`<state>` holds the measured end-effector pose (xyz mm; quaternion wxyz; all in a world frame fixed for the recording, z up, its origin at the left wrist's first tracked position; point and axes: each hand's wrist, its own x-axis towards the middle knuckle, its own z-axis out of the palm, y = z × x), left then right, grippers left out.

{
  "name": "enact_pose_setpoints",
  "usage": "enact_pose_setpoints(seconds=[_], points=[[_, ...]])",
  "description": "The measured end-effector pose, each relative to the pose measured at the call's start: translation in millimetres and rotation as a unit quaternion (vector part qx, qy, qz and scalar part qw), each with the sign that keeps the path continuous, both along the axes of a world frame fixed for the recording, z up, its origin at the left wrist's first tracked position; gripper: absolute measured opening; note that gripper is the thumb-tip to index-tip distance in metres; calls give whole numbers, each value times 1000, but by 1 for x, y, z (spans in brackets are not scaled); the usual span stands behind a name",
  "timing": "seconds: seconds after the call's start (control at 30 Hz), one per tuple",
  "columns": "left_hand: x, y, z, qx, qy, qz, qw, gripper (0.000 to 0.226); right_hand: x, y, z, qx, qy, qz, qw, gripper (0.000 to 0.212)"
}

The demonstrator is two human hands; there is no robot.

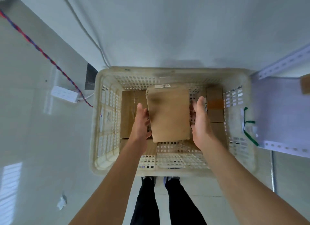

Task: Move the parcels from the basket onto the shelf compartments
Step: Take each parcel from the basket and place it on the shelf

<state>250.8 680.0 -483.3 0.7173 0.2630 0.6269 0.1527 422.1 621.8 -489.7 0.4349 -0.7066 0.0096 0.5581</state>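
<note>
Gripping parcel [168,114]; label [162,86] blurred, unreadable

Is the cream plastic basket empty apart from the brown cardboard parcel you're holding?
No, other brown cardboard parcels lie in the cream plastic basket along its left and right walls, below the held parcel.
</note>
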Motion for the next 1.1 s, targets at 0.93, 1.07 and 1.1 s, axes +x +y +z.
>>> enact_pose_setpoints(seconds=[0.93, 1.07, 1.1], points=[[-96, -125, 299, 225, -136, -23, 965, 75, -81, -140, 309, 230, -81, -103, 964, 59], [-102, -142, 319, 255, -146, -5, 956, 65, -83, -157, 327, 260, -84, -97, 957, 58], [-102, -145, 322, 263, -152, 1, 953, 63, -83, -161, 331, 266, -86, -97, 955, 56]])
